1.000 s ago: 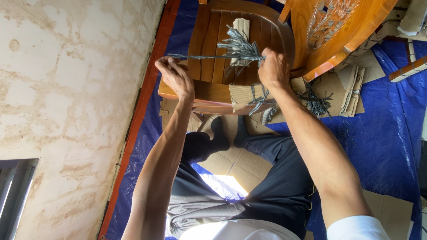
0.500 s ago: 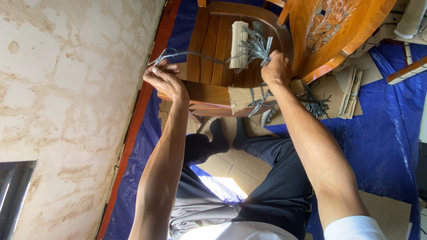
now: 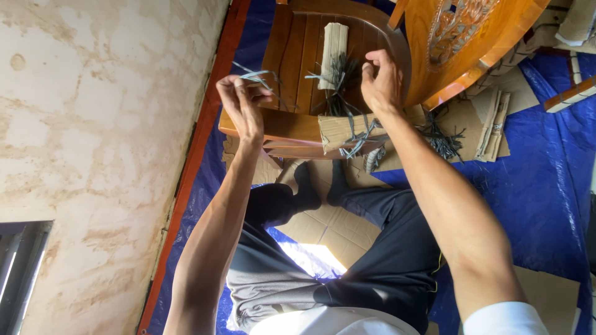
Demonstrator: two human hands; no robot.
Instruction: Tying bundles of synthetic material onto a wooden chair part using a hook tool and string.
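Note:
My left hand (image 3: 242,102) pinches a few thin grey strips (image 3: 256,75) above the left front corner of a wooden chair seat (image 3: 292,56). My right hand (image 3: 382,80) hovers over the seat with thumb and fingers pinched together at the right edge of a bundle of grey strips (image 3: 337,84). That bundle lies on the seat against a rolled piece of cardboard (image 3: 334,40). A cardboard flap (image 3: 338,129) hangs at the seat's front edge with more strips sticking out of it.
The carved chair back (image 3: 459,37) rises to the right. Blue tarp (image 3: 546,155) covers the floor, with flat cardboard (image 3: 329,229) under my legs and another pile of grey strips (image 3: 444,139) on cardboard at right. A stained wall (image 3: 93,124) runs along the left.
The long strip stretched between my hands is gone. My left hand now holds only short strip ends, and the bundle rests on the seat by the cardboard roll.

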